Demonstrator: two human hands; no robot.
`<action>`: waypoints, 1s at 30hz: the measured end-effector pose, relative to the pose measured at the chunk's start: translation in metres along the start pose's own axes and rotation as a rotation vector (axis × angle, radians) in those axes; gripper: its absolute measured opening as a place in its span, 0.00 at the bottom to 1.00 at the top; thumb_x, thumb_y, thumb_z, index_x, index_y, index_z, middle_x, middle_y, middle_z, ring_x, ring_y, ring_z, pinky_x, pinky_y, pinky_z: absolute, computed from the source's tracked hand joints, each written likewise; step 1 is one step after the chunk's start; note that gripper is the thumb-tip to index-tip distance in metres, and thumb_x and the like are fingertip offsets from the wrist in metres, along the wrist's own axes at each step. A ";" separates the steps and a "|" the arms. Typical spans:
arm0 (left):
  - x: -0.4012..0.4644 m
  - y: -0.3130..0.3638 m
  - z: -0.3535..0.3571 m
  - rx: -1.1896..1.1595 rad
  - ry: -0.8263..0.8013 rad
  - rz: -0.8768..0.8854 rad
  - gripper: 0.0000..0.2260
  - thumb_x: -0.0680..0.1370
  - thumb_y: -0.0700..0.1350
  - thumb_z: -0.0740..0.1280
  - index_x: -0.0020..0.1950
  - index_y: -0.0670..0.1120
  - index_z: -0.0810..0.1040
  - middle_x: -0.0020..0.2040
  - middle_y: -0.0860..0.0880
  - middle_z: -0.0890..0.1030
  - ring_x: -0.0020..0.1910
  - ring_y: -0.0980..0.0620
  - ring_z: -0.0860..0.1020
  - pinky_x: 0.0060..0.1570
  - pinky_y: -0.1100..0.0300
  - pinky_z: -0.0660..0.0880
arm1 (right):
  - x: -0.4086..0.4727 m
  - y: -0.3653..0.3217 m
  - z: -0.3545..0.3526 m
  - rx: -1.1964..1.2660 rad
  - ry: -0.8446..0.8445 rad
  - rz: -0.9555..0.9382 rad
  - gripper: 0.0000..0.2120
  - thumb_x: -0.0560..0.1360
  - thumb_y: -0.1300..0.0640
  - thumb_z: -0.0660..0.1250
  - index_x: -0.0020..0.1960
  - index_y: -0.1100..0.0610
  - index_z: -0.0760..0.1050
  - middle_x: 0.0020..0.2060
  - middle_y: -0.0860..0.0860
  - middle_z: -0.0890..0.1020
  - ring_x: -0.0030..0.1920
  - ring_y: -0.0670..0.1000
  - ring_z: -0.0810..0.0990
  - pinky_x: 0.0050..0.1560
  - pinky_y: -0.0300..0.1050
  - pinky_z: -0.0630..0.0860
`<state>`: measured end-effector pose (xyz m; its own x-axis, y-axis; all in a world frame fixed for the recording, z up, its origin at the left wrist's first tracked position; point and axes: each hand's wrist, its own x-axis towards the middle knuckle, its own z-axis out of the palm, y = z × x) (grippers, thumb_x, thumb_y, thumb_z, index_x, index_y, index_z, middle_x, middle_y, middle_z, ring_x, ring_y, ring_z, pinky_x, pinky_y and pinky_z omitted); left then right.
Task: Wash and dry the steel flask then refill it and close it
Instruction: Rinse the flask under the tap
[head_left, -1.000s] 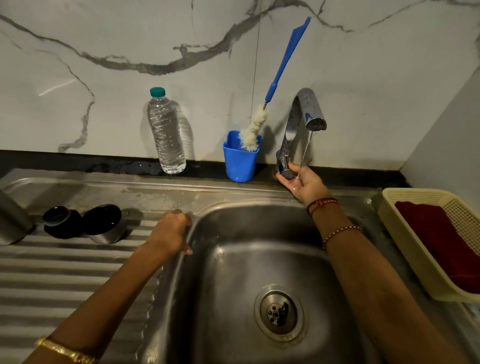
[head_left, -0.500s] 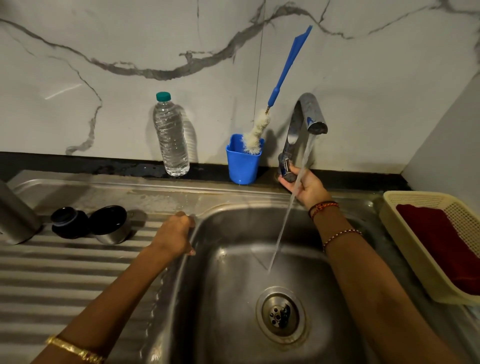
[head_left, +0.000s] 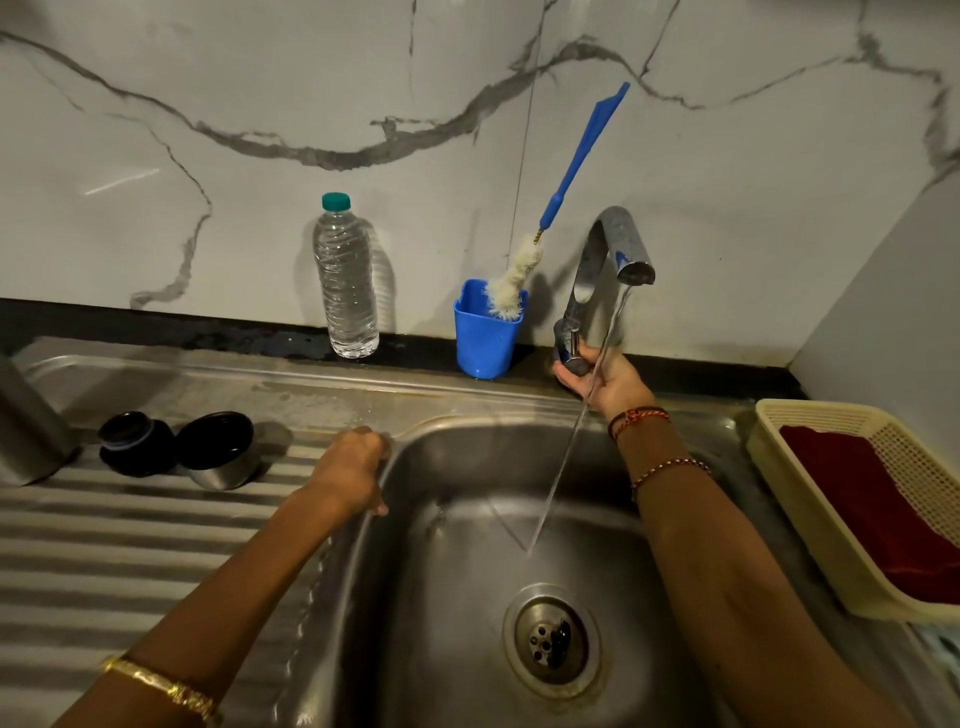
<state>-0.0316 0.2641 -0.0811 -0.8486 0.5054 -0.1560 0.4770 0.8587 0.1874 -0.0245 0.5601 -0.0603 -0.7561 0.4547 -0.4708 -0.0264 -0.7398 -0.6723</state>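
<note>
No readable writing anywhere: the clear water bottle (head_left: 346, 283) with its teal cap carries no label that shows. The steel flask (head_left: 28, 431) stands at the far left edge of the ribbed draining surface (head_left: 104, 545), brushed metal, cut off by the frame (only its lower body is in view). Just beside it sit a black stopper (head_left: 136, 443) and a steel cup-lid (head_left: 221, 451) lying tilted, dark inside, the two touching or nearly so. The left hand (head_left: 353, 473) curls its grip over the rim of the sink (head_left: 467, 597). The right hand (head_left: 597, 376) has its fingers round the lever at the foot of the tap (head_left: 608, 270), and water runs slanting down into the basin. A blue cup (head_left: 485, 338) holds a bottle brush (head_left: 561, 208) against the marble-veined wall. At right, a cream basket (head_left: 810, 525) holds a red cloth (head_left: 878, 514).
</note>
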 end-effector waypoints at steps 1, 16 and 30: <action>0.001 0.000 0.000 0.010 -0.001 0.002 0.28 0.66 0.44 0.77 0.63 0.42 0.72 0.62 0.44 0.72 0.62 0.47 0.70 0.61 0.59 0.66 | -0.001 0.000 0.000 -0.004 0.012 -0.010 0.08 0.77 0.68 0.57 0.52 0.67 0.73 0.66 0.62 0.70 0.66 0.59 0.71 0.30 0.49 0.80; -0.054 -0.052 0.005 -0.215 0.835 0.483 0.17 0.73 0.44 0.68 0.60 0.49 0.70 0.59 0.44 0.71 0.56 0.44 0.72 0.52 0.54 0.74 | -0.130 0.085 -0.011 -0.844 0.174 -1.838 0.09 0.72 0.59 0.62 0.50 0.59 0.67 0.47 0.51 0.67 0.50 0.50 0.67 0.56 0.39 0.64; -0.101 -0.291 -0.054 -0.751 1.185 -0.077 0.42 0.57 0.62 0.74 0.63 0.58 0.53 0.61 0.53 0.59 0.59 0.54 0.65 0.59 0.59 0.66 | -0.189 0.255 0.308 -1.084 -0.748 -1.216 0.33 0.64 0.47 0.75 0.64 0.52 0.66 0.59 0.47 0.66 0.52 0.42 0.70 0.53 0.38 0.73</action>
<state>-0.0968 -0.0415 -0.0677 -0.7325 -0.2335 0.6395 0.5063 0.4411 0.7410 -0.0896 0.1332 0.0330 -0.7549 -0.0850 0.6503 -0.5731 0.5677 -0.5910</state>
